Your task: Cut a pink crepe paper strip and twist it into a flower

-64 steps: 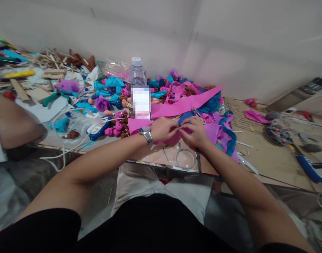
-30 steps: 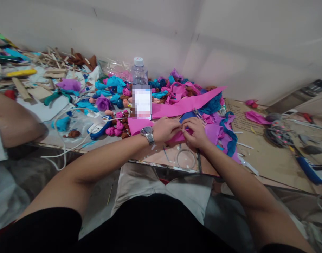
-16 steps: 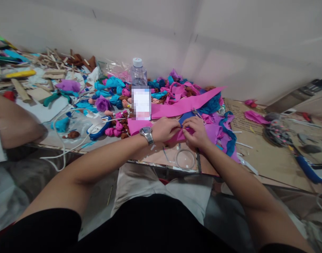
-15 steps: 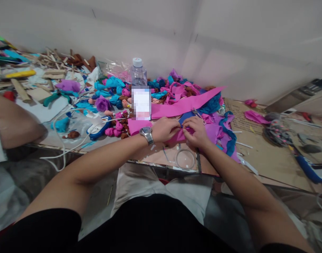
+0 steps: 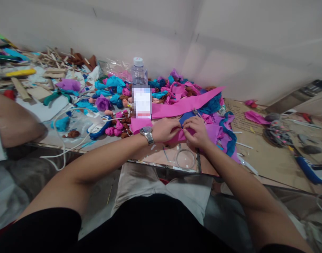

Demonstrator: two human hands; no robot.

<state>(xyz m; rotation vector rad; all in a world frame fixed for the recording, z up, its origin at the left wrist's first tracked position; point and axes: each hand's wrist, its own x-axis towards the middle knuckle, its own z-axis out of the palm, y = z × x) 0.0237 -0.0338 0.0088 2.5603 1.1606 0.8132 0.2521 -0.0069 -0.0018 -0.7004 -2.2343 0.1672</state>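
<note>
Both hands meet over the table near its front edge, fingertips pinching a piece of pink crepe paper (image 5: pixel 178 136). My left hand (image 5: pixel 166 129), with a metal watch at its wrist, is closed on the paper from the left. From the right, my right hand (image 5: pixel 197 131) grips it with thumb and fingers bent; the fingers hide most of the held part. A flat pink end (image 5: pixel 140 123) shows left of my left hand. Beyond the hands lie a long pink crepe strip (image 5: pixel 187 105), something blue (image 5: pixel 187 115) and a small metal tool (image 5: pixel 196 112), partly covered.
Behind stand a phone (image 5: pixel 142 102) and a plastic bottle (image 5: pixel 139 73) among crepe-paper flowers (image 5: pixel 103 103). A clear ring (image 5: pixel 185 159) lies near the edge. Left are a white cable (image 5: pixel 63 151), a hot-glue gun (image 5: pixel 99 127) and another person's arm (image 5: pixel 15 119); cardboard (image 5: pixel 256 151) lies right.
The flat pink end beside my left hand has shifted slightly to the right. Both hands stay in nearly the same place, still pinching the paper.
</note>
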